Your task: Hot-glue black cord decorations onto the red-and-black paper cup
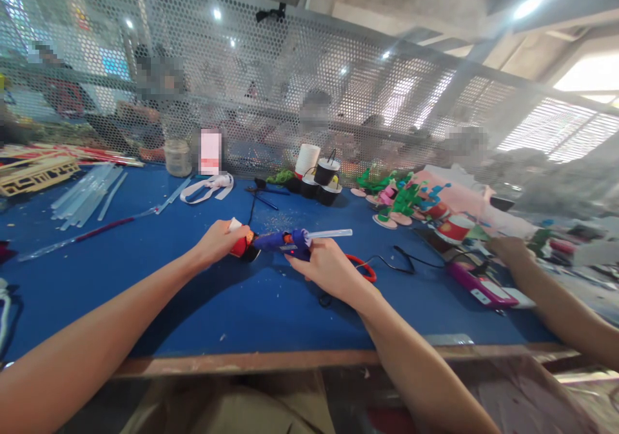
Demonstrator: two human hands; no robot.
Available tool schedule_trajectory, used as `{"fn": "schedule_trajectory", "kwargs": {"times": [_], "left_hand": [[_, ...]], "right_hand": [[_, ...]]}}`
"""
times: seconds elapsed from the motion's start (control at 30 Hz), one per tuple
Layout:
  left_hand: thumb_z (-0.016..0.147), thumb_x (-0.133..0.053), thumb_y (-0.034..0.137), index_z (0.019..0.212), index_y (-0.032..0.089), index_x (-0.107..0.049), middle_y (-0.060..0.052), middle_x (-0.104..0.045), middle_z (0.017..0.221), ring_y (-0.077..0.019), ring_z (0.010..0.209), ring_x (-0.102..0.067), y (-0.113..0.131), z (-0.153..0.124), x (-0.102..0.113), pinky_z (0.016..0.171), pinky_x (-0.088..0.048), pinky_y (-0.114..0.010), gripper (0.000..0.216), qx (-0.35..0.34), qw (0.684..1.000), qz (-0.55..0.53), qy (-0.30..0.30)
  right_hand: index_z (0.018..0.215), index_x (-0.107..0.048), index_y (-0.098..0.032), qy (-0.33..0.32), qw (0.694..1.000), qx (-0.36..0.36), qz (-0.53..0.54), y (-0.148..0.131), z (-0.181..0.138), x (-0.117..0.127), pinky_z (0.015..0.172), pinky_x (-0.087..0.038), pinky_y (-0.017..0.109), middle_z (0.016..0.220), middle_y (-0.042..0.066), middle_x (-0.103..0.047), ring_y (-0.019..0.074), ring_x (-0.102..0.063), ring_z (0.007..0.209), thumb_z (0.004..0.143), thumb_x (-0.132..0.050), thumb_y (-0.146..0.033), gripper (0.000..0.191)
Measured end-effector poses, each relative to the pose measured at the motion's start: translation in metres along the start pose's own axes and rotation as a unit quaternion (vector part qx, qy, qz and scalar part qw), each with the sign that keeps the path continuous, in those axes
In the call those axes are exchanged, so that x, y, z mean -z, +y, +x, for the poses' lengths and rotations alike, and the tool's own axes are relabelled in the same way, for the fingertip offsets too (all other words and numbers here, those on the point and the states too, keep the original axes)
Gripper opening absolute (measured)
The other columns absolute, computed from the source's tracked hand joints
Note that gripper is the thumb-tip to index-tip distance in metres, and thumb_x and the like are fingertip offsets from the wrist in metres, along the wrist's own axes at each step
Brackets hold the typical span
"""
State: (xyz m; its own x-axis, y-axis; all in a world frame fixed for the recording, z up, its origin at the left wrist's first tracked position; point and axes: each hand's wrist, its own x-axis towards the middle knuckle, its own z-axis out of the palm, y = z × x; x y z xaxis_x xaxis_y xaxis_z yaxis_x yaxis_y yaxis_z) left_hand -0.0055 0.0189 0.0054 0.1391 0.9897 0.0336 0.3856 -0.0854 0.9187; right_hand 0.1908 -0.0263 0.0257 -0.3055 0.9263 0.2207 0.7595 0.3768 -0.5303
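My right hand (329,266) grips a blue hot glue gun (285,241) low over the blue table (232,305), a clear glue stick (331,233) sticking out of its back. The gun's nozzle points left at a small red and white piece (239,243) held in my left hand (220,240). Nozzle and piece touch or nearly touch. A black cord (394,263) trails from the gun to the right, past red-handled scissors (365,267).
Spare clear glue sticks (87,192) lie at the back left beside wooden frames (33,173). A jar (177,157), white ribbon (209,186), paper cups and black pots (319,173) stand along the mesh screen. Foam flower crafts (401,202) crowd the right, where another person's arm (546,292) rests.
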Motion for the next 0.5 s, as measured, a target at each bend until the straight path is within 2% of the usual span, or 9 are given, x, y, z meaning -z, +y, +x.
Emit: {"fn": "schedule_trajectory", "kwargs": {"times": [0.17,0.37,0.5], "left_hand": [[0.065,-0.048,0.034,0.050,0.014,-0.051,0.005,-0.042,0.044,-0.0069,0.043,-0.035,0.0016,-0.0008,0.0000,0.042,-0.022,-0.020,0.025,0.001,1.000,0.006,0.001],[0.065,-0.047,0.036,0.052,0.013,-0.053,0.005,-0.043,0.044,-0.0072,0.044,-0.035,0.0019,-0.0013,-0.0001,0.043,-0.022,-0.020,0.027,0.005,1.000,0.012,0.003],[0.064,-0.049,0.034,0.051,0.014,-0.051,0.006,-0.042,0.043,-0.0072,0.043,-0.035,0.0022,-0.0017,-0.0005,0.042,-0.022,-0.020,0.024,0.003,1.000,-0.001,0.002]], "right_hand": [[0.055,-0.051,-0.020,0.007,1.000,0.014,0.001,-0.0005,-0.0012,-0.0002,0.046,-0.034,0.022,0.039,-0.002,-0.047,0.0141,-0.051,0.046,0.070,-0.050,-0.023,0.015],[0.051,-0.047,-0.019,0.003,0.998,0.034,-0.055,0.0011,-0.0008,-0.0012,0.047,-0.033,0.023,0.041,-0.002,-0.046,0.0148,-0.051,0.050,0.069,-0.050,-0.022,0.019],[0.053,-0.048,-0.019,0.012,1.000,0.011,-0.022,0.0027,0.0013,-0.0002,0.048,-0.035,0.022,0.041,-0.001,-0.049,0.0152,-0.053,0.050,0.069,-0.050,-0.023,0.017]]}}
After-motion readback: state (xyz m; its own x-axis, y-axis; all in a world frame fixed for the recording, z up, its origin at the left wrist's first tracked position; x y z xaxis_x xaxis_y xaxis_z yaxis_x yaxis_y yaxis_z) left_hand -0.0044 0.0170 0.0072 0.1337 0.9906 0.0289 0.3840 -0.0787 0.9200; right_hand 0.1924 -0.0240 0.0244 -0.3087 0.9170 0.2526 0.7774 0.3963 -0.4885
